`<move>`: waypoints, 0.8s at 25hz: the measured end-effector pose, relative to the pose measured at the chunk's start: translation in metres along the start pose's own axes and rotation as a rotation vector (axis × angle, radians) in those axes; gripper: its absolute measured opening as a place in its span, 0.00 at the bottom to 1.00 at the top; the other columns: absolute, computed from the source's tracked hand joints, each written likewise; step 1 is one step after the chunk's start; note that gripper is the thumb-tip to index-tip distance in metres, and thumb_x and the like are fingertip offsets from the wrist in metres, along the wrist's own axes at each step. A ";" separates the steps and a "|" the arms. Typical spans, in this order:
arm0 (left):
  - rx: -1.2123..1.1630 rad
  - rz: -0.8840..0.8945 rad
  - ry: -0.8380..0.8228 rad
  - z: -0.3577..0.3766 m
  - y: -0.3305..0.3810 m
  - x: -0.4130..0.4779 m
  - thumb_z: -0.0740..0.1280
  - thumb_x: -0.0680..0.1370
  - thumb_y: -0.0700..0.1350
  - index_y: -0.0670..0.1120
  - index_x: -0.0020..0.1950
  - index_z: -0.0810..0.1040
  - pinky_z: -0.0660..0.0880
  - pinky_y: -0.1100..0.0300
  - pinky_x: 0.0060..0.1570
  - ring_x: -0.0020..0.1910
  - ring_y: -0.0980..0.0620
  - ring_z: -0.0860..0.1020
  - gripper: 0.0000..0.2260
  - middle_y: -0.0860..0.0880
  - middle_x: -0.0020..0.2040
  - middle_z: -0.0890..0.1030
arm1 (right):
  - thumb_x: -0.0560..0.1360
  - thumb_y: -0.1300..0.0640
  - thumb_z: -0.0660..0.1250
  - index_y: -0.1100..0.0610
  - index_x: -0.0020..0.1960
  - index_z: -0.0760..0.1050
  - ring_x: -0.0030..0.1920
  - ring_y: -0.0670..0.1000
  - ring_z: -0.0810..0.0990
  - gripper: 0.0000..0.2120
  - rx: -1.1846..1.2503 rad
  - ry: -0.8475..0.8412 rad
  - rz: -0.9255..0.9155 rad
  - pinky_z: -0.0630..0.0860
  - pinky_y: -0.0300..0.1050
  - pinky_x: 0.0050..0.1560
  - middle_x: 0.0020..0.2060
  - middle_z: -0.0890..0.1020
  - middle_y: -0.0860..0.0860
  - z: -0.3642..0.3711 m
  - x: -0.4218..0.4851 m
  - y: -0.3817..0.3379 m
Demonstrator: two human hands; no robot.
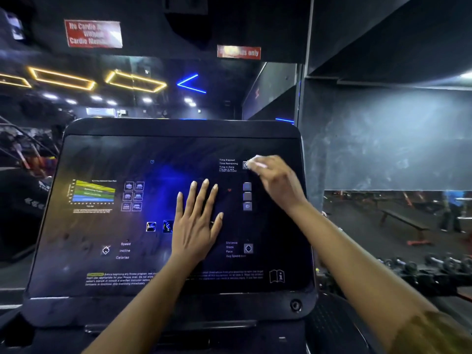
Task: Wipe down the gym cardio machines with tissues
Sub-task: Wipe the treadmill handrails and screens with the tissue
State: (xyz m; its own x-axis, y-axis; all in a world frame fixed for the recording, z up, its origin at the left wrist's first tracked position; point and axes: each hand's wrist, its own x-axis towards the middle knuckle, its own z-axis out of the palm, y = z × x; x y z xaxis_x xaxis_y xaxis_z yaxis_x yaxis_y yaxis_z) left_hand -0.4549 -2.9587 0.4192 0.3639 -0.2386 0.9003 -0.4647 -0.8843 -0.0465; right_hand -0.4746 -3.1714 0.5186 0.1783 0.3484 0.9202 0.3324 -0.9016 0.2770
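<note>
Head view: right hand pinches a white tissue against the console, upper right, beside its keys. Left hand lies flat, fingers spread, mid-panel. Risk: either hand's pressure could trigger buttons; thin tissue may tear.

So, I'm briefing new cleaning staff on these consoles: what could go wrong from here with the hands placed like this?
The left hand lies flat on the console, so it may leave fresh smears or press a key. The right hand holds the tissue at the diamond key by the time labels, which could trigger it if the machine is live.
</note>
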 end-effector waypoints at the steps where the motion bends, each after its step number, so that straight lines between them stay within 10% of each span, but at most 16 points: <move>1: 0.008 0.001 0.001 0.000 0.001 -0.001 0.53 0.79 0.55 0.47 0.76 0.61 0.50 0.45 0.73 0.76 0.46 0.55 0.27 0.47 0.77 0.60 | 0.71 0.68 0.66 0.59 0.53 0.81 0.47 0.55 0.79 0.13 -0.017 0.022 0.065 0.80 0.50 0.39 0.49 0.83 0.53 -0.001 0.009 0.011; 4: 0.016 0.000 -0.002 0.000 0.001 0.000 0.53 0.79 0.56 0.47 0.77 0.61 0.50 0.45 0.74 0.77 0.46 0.55 0.27 0.47 0.77 0.60 | 0.74 0.65 0.61 0.59 0.51 0.81 0.45 0.57 0.79 0.11 0.039 0.060 0.097 0.80 0.51 0.41 0.48 0.83 0.53 -0.001 0.014 0.002; 9: 0.010 0.001 0.001 0.000 0.001 -0.001 0.53 0.79 0.56 0.46 0.77 0.59 0.51 0.44 0.74 0.77 0.47 0.54 0.28 0.47 0.77 0.59 | 0.74 0.63 0.61 0.61 0.52 0.81 0.48 0.53 0.80 0.11 0.070 -0.059 -0.364 0.77 0.42 0.43 0.49 0.82 0.53 0.013 -0.025 -0.062; 17: -0.006 0.014 0.036 0.001 0.000 -0.001 0.54 0.79 0.55 0.45 0.76 0.62 0.52 0.45 0.73 0.76 0.46 0.56 0.27 0.47 0.77 0.61 | 0.69 0.68 0.68 0.60 0.48 0.83 0.41 0.57 0.79 0.10 -0.017 0.121 0.147 0.80 0.49 0.36 0.44 0.83 0.54 0.010 0.051 0.018; 20: -0.018 0.002 0.065 -0.005 -0.008 0.012 0.54 0.78 0.55 0.44 0.76 0.62 0.53 0.45 0.72 0.76 0.46 0.57 0.27 0.47 0.76 0.62 | 0.72 0.63 0.61 0.60 0.47 0.83 0.42 0.56 0.80 0.12 0.056 0.116 0.021 0.79 0.46 0.39 0.44 0.83 0.54 0.027 0.059 -0.022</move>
State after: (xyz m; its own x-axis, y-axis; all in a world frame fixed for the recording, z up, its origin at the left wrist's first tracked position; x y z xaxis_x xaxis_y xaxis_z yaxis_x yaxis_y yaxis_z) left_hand -0.4504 -2.9522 0.4322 0.3102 -0.2137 0.9263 -0.4798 -0.8764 -0.0415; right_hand -0.4463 -3.1242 0.5594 0.0782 0.2951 0.9523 0.3813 -0.8914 0.2449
